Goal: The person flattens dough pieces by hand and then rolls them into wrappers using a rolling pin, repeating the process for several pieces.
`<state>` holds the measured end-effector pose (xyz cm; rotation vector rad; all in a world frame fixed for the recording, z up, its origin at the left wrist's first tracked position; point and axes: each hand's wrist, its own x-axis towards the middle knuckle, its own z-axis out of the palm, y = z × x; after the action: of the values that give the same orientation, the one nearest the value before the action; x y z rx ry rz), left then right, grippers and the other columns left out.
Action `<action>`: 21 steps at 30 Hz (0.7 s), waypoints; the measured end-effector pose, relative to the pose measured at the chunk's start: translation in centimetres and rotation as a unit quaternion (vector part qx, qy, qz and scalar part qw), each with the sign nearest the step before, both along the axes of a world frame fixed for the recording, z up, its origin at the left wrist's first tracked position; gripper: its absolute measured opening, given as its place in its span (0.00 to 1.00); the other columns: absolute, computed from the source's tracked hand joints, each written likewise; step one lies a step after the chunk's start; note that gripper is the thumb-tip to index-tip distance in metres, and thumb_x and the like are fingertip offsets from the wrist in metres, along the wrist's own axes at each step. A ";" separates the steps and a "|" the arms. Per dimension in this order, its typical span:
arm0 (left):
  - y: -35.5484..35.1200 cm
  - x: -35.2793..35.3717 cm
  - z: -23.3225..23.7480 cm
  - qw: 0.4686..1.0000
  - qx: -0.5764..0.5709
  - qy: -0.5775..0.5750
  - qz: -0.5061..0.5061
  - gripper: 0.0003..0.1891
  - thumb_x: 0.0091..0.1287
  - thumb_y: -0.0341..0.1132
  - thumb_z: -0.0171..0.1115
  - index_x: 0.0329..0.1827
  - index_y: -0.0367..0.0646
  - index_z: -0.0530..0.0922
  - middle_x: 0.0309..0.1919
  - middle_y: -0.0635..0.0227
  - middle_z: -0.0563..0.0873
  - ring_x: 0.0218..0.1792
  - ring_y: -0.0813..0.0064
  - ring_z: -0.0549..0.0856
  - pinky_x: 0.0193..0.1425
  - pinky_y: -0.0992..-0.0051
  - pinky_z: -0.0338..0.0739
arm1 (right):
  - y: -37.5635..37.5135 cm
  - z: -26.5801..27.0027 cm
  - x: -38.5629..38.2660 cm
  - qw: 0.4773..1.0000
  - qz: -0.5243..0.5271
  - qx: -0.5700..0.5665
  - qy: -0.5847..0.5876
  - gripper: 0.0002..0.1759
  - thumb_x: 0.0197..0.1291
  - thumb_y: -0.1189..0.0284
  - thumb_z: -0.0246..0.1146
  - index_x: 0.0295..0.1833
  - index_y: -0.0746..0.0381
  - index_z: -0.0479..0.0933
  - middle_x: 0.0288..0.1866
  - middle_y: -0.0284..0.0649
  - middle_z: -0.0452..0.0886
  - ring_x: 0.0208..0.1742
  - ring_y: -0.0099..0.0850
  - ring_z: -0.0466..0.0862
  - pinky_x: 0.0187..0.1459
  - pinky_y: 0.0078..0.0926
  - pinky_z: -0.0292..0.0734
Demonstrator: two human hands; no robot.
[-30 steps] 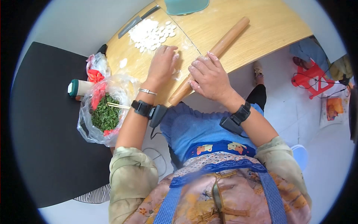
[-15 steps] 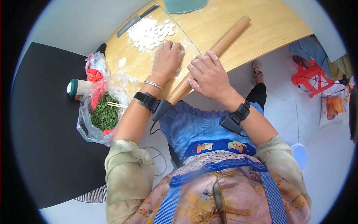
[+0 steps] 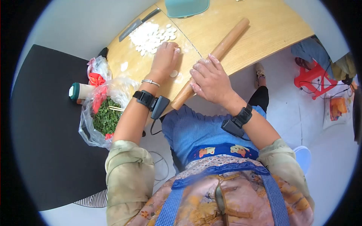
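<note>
A long wooden rolling pin [image 3: 230, 37] lies slantwise across the near edge of the table. My right hand [image 3: 212, 80] rests on its middle, floury fingers curled over the wood. My left hand [image 3: 164, 58] is closed beside the near side of the dough pieces [image 3: 166, 34]; what its fingers hold, if anything, is hidden. The small white dough discs lie partly in a heap of flour [image 3: 145, 32]. One loose dough disc [image 3: 174, 73] sits between my left wrist and the rolling pin, and another dough disc [image 3: 124, 66] lies left of my left hand.
Behind the flour lies a cleaver [image 3: 132, 30]. A teal container [image 3: 186, 9] stands at the far edge of the wooden table [image 3: 271, 26]. At left are a plastic-lined bowl of chopped greens [image 3: 105, 118] with chopsticks and a black surface [image 3: 56, 132]. A red stool [image 3: 313, 79] stands right.
My left hand has shifted slightly to the left, and a flat dough disc now shows beside its wrist. My right hand stays on the rolling pin, which has moved only slightly.
</note>
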<state>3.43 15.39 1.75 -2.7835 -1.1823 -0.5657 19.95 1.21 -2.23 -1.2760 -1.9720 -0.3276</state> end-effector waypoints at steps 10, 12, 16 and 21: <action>-0.9 -2.3 1.0 0.991 -0.096 -0.066 -0.064 0.09 0.72 0.34 0.59 0.46 0.38 0.82 0.43 0.53 0.83 0.46 0.51 0.82 0.55 0.59 0.78 | 0.2 -0.2 0.1 1.000 0.006 -0.005 0.012 0.18 0.65 0.56 0.61 0.48 0.60 0.82 0.50 0.42 0.83 0.64 0.40 0.78 0.76 0.52 0.60; -1.8 -3.8 2.0 0.976 -0.198 -0.081 -0.041 0.09 0.72 0.33 0.59 0.45 0.37 0.83 0.42 0.54 0.84 0.44 0.52 0.82 0.54 0.61 0.78 | 0.2 -0.2 0.0 1.000 0.004 0.000 0.005 0.18 0.65 0.56 0.61 0.47 0.59 0.82 0.49 0.42 0.82 0.64 0.39 0.78 0.76 0.52 0.61; -3.6 -5.2 2.7 0.956 -0.283 -0.074 -0.036 0.06 0.68 0.29 0.64 0.43 0.35 0.83 0.42 0.57 0.84 0.41 0.62 0.84 0.49 0.67 0.80 | 0.0 -0.1 0.0 1.000 0.006 -0.013 -0.003 0.18 0.65 0.56 0.61 0.47 0.59 0.82 0.49 0.41 0.82 0.64 0.39 0.78 0.76 0.51 0.60; -4.2 -5.2 2.0 0.949 -0.292 -0.118 -0.030 0.07 0.64 0.28 0.69 0.43 0.35 0.83 0.38 0.61 0.84 0.40 0.68 0.85 0.46 0.71 0.81 | 0.1 -0.1 0.0 1.000 0.001 -0.002 0.001 0.17 0.64 0.56 0.62 0.47 0.59 0.82 0.51 0.40 0.82 0.64 0.39 0.78 0.77 0.51 0.59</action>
<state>-1.79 11.24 3.78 -3.3232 -1.5314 -0.6569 19.90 1.30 -2.38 -1.2762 -1.9721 -0.3213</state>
